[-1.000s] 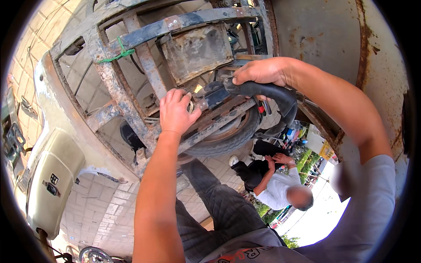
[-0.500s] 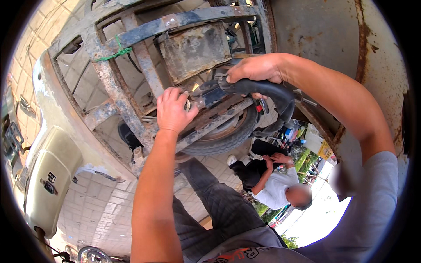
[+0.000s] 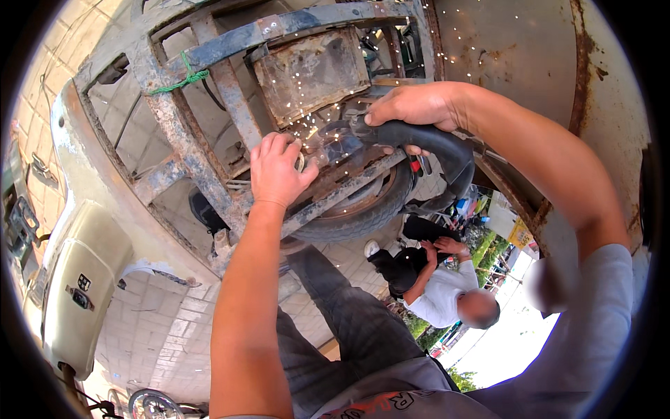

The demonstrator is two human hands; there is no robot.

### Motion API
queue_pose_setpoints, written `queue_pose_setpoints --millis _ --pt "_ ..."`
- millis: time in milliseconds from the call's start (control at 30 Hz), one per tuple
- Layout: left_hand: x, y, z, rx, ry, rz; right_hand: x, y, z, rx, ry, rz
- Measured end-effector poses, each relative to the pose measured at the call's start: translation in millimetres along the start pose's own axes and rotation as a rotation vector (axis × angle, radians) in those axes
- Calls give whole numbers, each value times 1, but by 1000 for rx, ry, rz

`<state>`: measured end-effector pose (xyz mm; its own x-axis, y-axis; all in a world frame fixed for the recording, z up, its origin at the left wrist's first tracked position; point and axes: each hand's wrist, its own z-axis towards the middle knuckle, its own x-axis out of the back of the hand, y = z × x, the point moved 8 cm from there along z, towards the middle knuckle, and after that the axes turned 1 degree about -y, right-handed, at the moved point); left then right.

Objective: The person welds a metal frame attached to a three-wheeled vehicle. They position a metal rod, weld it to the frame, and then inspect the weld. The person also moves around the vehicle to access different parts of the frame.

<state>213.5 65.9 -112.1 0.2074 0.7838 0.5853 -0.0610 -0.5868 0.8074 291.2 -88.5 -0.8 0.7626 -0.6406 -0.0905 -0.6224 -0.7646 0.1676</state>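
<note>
- Angle grinder (image 3: 363, 136): against the rusty frame (image 3: 209, 105) under the vehicle, sparks flying, so cutting looks underway, not finished.
- My right hand (image 3: 412, 105) is closed round its black body.
- My left hand (image 3: 279, 171) curls over the front, beside the disc.
- Tyre (image 3: 363, 216) just below; seated person (image 3: 447, 293) beyond.

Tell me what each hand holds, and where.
Right hand grips the grinder by its black body. Left hand holds its front, near the sparks.
</note>
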Motion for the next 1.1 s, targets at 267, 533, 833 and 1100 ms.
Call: queue_pose_setpoints --millis 267,533,833,1100 --pt "0 3 0 -11 0 -19 1 12 3 9 -8 -1" --pt "0 3 0 -9 -14 -7 2 -4 7 -22 7 -104" --pt "2 4 -1 -32 43 -55 4 -8 11 -39 32 -112" --pt "0 2 -1 -29 -22 -3 3 -5 1 -24 16 -88"
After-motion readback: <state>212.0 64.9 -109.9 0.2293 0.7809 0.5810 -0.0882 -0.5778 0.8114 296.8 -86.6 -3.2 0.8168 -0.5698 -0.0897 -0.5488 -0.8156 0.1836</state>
